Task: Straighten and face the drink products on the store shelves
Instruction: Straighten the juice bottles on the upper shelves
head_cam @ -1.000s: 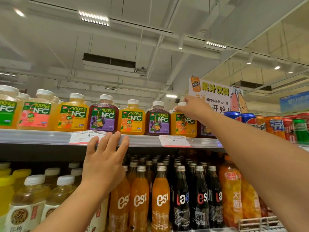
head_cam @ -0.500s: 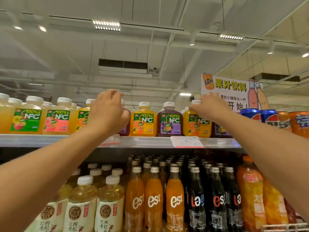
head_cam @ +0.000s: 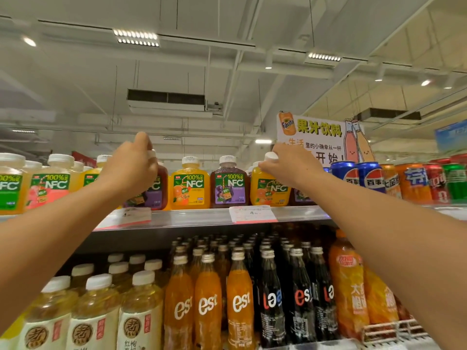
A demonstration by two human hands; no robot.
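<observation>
The head view looks up at a metal top shelf [head_cam: 202, 218] whose grey front rail carries paper price tags [head_cam: 252, 213]. Along it stands a row of squat, square-shouldered plastic NFC juice bottles with white screw caps and glossy wrap labels. The left hand [head_cam: 129, 168] reaches up with fingers curled over the white cap of a purple grape bottle [head_cam: 156, 193], gripping it at the top; that bottle stands near the front edge, its label partly hidden behind the wrist. The right hand [head_cam: 290, 165] closes its fingertips round the cap and neck of an orange juice bottle [head_cam: 270, 193], which stands upright at the front edge just beside a dark grape bottle [head_cam: 228, 188]. Another orange bottle [head_cam: 190, 189] stands between the two hands, label facing forward. To the right sit smooth blue cola cans [head_cam: 358, 176]. Below, slim glass-like est bottles [head_cam: 208, 304] in orange and black fill the lower shelf beside pale tea bottles [head_cam: 96, 314] with white caps.
</observation>
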